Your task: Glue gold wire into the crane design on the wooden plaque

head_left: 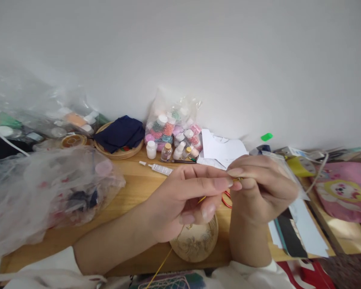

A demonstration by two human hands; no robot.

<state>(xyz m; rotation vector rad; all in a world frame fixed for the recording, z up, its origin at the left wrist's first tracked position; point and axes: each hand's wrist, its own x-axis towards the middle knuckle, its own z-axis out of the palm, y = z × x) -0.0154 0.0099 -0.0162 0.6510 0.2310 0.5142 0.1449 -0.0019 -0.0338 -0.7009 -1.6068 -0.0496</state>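
Both hands are raised over the wooden table and meet at the fingertips. A yellow cord (159,269) rises from the front edge toward my left hand (195,194), whose thumb and forefinger pinch it. My right hand (260,188) is closed, its thumb and fingers pinching a tiny yellow piece at the left fingertips; its exact shape is too small to tell. Below the hands lies a round, pale disc with a dark printed pattern (195,245), partly covered by my left hand. Red scissor handles (227,200) show between the wrists.
Crumpled plastic bags (48,188) fill the left side. Behind stand a dark blue cloth (120,134) on wooden hoops, a bag of bead jars (174,128), small bottles (151,149) and a white tube (161,169). White papers (222,148), a dark phone-like object (291,235) and a pink bag (345,192) lie rightward.
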